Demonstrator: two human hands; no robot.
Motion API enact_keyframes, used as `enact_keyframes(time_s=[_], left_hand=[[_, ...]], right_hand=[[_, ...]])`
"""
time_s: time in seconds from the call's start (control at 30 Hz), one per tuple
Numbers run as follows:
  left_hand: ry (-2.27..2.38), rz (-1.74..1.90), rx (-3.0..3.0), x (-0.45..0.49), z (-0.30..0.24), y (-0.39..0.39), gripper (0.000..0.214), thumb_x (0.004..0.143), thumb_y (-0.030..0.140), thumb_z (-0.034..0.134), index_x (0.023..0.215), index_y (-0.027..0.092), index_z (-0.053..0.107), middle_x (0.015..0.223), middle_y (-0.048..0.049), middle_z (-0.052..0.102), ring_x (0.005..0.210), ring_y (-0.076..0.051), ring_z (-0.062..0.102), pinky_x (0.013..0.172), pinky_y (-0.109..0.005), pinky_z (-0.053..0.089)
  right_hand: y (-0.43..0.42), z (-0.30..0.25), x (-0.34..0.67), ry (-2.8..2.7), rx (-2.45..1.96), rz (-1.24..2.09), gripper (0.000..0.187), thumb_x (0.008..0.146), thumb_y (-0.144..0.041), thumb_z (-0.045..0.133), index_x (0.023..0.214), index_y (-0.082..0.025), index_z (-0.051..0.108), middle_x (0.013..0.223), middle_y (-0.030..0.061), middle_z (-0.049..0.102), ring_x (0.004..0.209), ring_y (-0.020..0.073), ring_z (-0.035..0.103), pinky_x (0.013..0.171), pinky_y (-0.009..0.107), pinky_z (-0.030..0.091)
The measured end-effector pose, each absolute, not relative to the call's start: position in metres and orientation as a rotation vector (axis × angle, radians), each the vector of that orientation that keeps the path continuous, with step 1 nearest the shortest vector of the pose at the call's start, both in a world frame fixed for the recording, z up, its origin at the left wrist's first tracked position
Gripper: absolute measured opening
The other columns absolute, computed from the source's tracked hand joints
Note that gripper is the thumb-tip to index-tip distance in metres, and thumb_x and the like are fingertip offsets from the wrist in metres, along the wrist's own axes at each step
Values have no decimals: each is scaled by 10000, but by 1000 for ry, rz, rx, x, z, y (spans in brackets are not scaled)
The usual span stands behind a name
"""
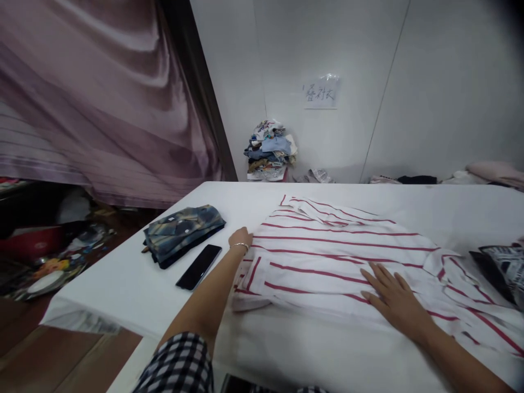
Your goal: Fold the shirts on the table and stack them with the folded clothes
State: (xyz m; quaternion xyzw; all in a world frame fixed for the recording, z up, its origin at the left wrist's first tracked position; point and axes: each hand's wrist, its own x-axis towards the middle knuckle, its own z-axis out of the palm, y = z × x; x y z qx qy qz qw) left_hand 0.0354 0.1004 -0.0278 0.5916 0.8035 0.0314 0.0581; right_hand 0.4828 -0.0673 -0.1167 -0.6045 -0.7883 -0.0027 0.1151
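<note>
Red-striped shirt (311, 248) seems mid-smoothing; I see the right hand (395, 301) flat, fingers apart, left hand (240, 237) curled, grip unclear; creases need flattening next.

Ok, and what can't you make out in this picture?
Head view, left hand: its curled back hides whether it grips.
Head view, white cloth garment with red stripes: the right hand covers part.
Head view, black-and-white patterned item: the right edge cuts it off.
Head view, multicoloured cloth pile: too small and blurred to count.
</note>
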Motion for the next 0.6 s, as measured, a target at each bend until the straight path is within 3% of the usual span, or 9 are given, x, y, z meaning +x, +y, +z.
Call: enact_keyframes(time_s=[0.13, 0.27, 0.43, 0.6], left_hand=[[2374, 288, 1988, 52, -28, 114, 449, 911, 407, 354, 1206, 142, 567, 1307, -148, 543, 1192, -256, 505, 952, -373, 419], [2031, 307, 2388, 102, -44, 129, 532, 915, 471, 351, 1371, 208, 427, 1510, -79, 319, 1386, -232, 258, 1127, -413, 201], [1918, 8, 2286, 121, -68, 138, 694, 888, 618, 231, 1457, 225, 285, 1564, -73, 163, 1432, -270, 115, 1133, -512, 101], [1934, 27, 2316, 116, -76, 142, 709, 890, 611, 218, 1464, 200, 280, 1563, -84, 160, 1429, -282, 123, 1132, -518, 101]], right_hand=[[-66, -117, 484, -2305, -1751, 2, 590, 881, -585, 403, 1427, -367, 358, 1526, 15, 240, 1392, 310, 232, 1083, 589, 254], [-68, -113, 480, -2300, -1756, 4, 565, 890, -577, 400, 1417, -373, 375, 1517, 20, 261, 1385, 305, 250, 1083, 588, 252], [-70, -101, 482, -2295, -1778, 145, 556, 888, -577, 416, 1402, -366, 405, 1503, 31, 299, 1373, 315, 274, 1069, 583, 286], [-9, -57, 497, -2130, -1709, 236, 473, 895, -523, 439, 1271, -274, 583, 1438, 63, 426, 1292, 280, 434, 1047, 446, 393]])
